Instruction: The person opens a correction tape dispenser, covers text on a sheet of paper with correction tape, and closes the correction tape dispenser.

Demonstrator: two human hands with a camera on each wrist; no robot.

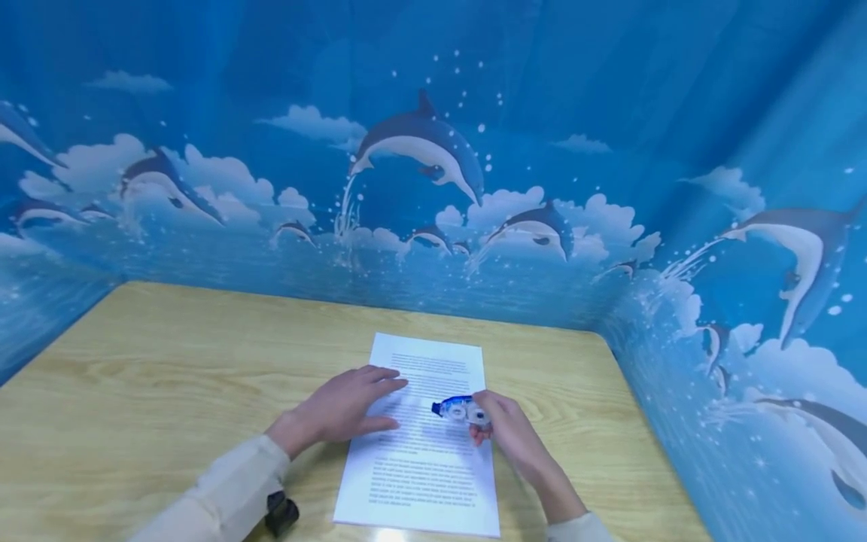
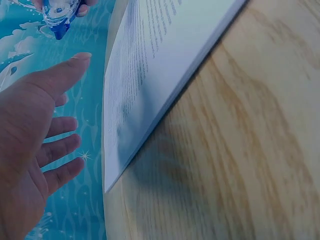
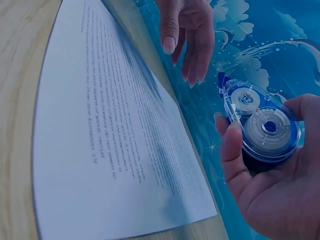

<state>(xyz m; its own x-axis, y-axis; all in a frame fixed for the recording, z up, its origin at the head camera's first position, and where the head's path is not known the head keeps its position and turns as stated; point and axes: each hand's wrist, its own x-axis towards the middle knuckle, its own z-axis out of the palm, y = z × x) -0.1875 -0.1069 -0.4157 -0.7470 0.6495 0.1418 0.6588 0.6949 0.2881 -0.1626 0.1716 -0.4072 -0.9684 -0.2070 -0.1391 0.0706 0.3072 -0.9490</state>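
1 corr. tape [image 3: 270, 131], 1 printed paper stack [image 1: 421, 482], 2 hands. R hand [image 1: 516, 436] fingers + thumb pinch tape over paper, tip twd L fingers; L hand [image 1: 339, 405] fingers spread, holding nothing. Tape's rear partly hidden by R fingers; no. of sheets unclear, most print illegible.
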